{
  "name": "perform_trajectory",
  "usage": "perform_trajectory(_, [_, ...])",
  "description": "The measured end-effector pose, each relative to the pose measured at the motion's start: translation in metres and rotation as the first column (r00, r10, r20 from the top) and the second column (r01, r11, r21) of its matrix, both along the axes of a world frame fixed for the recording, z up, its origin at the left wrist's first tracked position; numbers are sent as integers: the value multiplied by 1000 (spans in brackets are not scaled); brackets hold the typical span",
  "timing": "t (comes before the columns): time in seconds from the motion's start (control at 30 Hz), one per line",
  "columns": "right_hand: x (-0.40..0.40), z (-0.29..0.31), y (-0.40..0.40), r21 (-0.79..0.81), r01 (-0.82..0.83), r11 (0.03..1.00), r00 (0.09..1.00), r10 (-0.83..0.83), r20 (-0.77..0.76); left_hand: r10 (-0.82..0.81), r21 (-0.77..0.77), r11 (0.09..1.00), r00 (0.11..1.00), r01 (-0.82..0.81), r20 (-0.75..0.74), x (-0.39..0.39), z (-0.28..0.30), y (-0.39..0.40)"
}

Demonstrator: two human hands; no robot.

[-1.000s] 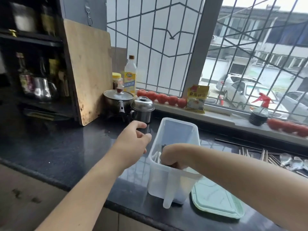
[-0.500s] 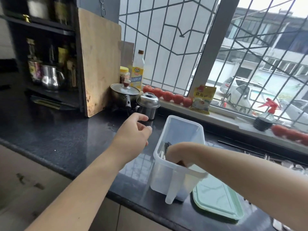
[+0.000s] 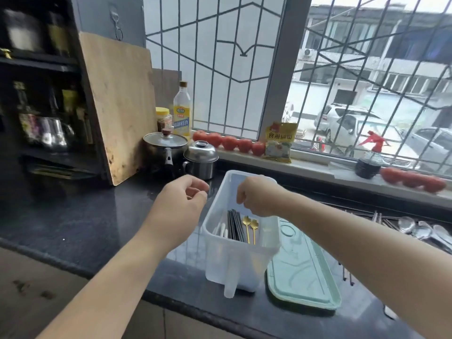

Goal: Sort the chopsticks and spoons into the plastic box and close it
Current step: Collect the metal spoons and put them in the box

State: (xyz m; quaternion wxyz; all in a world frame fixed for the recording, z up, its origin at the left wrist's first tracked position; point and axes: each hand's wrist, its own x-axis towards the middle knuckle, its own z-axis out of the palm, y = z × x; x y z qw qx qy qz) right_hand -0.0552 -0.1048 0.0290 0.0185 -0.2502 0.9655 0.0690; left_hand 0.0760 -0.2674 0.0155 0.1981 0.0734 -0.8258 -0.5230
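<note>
Translucent white plastic box (image 3: pixel 241 260), lid off, stands at centre frame on the dark speckled stone bench (image 3: pixel 80 223). Inside it, from left to right: white-handled utensils (image 3: pixel 221 231), a bundle of black chopsticks (image 3: pixel 235 225), two gold flower-headed spoons (image 3: pixel 250 227), all lying along the box. Pale green rectangular plastic lid (image 3: pixel 302 270) lies flat on the bench just right of the box, touching or nearly touching its wall. Right hand (image 3: pixel 260 196) hovers over the open box above the chopsticks, fingers loosely curled downward, grasping nothing visible. Left hand (image 3: pixel 182 206) hangs just left of the box's rim, fingers loosely curled, holding nothing, not touching the box. At the right edge of the frame, loose silver metal spoons (image 3: pixel 420 231) and more chopsticks (image 3: pixel 381 217) lie on the bench, well apart from the box.
</note>
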Motion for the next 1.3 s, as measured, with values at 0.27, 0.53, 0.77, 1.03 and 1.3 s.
perform_trajectory(0.27, [57, 1, 89, -830, -62, 554, 956, -207, -209, -67, 100, 990, 956, 99, -284, 5, 18, 86])
perform_trajectory(0.53, [114, -142, 267, -762, 122, 635, 825, -492, -278, -351, -172, 930, 921, 324, -167, -10, -87, 257])
perform_trajectory(0.77, [142, -169, 373, -647, 271, 713, 684, -616, -391, -505, -561, 731, 861, 388, -62, -24, -149, 328])
perform_trajectory(1.03, [138, -181, 379, -678, 347, 648, 628, -697, -345, -428, -676, 687, 901, 268, -78, -32, -164, 338])
perform_trajectory(1.3, [156, -179, 459, -865, 300, 403, 367, -885, -286, -414, -701, 663, 909, 263, -51, -26, -168, 335])
